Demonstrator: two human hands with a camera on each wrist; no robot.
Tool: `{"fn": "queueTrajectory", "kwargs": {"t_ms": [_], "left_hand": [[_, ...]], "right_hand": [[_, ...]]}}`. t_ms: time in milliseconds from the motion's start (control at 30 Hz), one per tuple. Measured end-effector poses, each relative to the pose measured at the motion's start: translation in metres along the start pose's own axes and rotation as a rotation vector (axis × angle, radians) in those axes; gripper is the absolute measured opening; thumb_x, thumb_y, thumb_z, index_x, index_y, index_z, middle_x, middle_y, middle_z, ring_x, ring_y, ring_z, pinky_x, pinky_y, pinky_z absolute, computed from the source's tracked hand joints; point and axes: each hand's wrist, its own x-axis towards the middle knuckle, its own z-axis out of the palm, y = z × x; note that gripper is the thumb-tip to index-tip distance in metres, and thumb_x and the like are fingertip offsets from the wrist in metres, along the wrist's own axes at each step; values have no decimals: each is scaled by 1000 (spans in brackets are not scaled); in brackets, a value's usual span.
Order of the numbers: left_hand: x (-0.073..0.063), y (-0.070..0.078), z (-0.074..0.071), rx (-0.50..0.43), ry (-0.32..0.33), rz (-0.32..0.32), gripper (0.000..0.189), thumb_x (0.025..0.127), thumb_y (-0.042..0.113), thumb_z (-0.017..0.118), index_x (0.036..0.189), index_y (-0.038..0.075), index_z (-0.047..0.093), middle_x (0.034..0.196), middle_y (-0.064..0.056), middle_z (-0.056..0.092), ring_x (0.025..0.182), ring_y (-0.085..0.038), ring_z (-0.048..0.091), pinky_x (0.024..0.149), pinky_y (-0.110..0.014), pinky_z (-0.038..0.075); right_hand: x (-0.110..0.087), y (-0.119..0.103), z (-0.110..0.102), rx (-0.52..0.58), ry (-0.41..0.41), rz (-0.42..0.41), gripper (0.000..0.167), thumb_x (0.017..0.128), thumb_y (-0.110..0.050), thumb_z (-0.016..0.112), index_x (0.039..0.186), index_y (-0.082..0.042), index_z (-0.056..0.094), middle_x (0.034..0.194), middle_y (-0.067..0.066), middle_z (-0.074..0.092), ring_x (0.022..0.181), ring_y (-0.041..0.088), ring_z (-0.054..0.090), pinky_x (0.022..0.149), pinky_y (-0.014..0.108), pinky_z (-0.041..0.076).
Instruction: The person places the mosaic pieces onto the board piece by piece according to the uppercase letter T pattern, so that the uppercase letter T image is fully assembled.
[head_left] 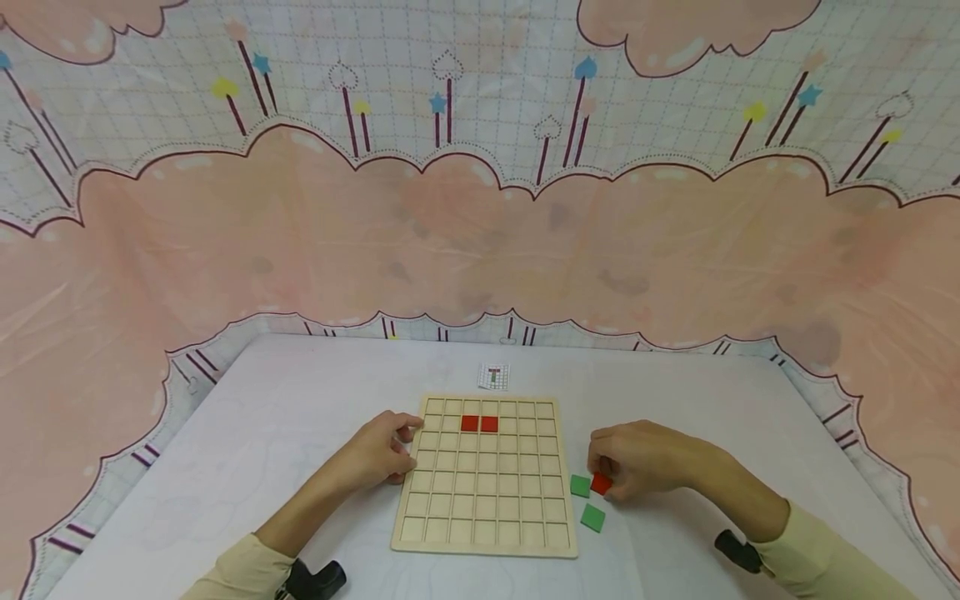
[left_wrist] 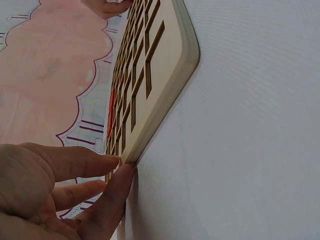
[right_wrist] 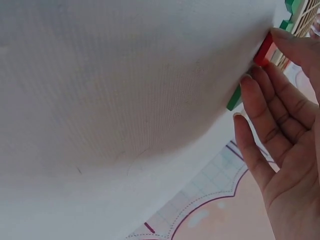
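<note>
the left hand (head_left: 378, 450) rests lightly spread against the left edge of the grid board (head_left: 486, 483), probably to steady it, while the right hand (head_left: 641, 458), its grip narrow, pinches a red tile (head_left: 601, 483) just beside two green tiles (head_left: 592, 517) lying on the worktop (head_left: 300, 433), seemingly for easy reach.

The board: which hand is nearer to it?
Left: the left hand touches the board at its left edge; the right hand is apart, beyond its right edge.
</note>
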Motion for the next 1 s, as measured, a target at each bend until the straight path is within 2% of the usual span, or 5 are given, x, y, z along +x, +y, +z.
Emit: {"fn": "queueTrajectory", "kwargs": {"t_ms": [400, 633, 1000], "left_hand": [[0, 1, 0, 9, 3, -6, 60, 79, -15, 69, 136, -3, 57, 107, -13, 49, 74, -18, 53, 55, -28, 54], [-1, 2, 0, 21, 6, -11, 60, 79, -15, 70, 137, -3, 57, 107, -12, 50, 74, -18, 54, 55, -28, 55], [-2, 2, -1, 11, -1, 4, 60, 79, -15, 71, 136, -4, 57, 107, -13, 49, 73, -18, 54, 55, -28, 54]], "right_hand": [[4, 3, -12, -7, 23, -10, 18, 82, -31, 81, 95, -29, 68, 83, -18, 58, 77, 2, 53, 71, 21, 50], [11, 4, -19, 4, 43, -55, 19, 83, -29, 82, 94, -28, 67, 82, -18, 60, 75, 3, 55, 68, 20, 52], [21, 2, -30, 15, 57, -90, 18, 86, -24, 79, 100, -27, 68, 89, -20, 61, 82, 3, 59, 72, 21, 53]]}}
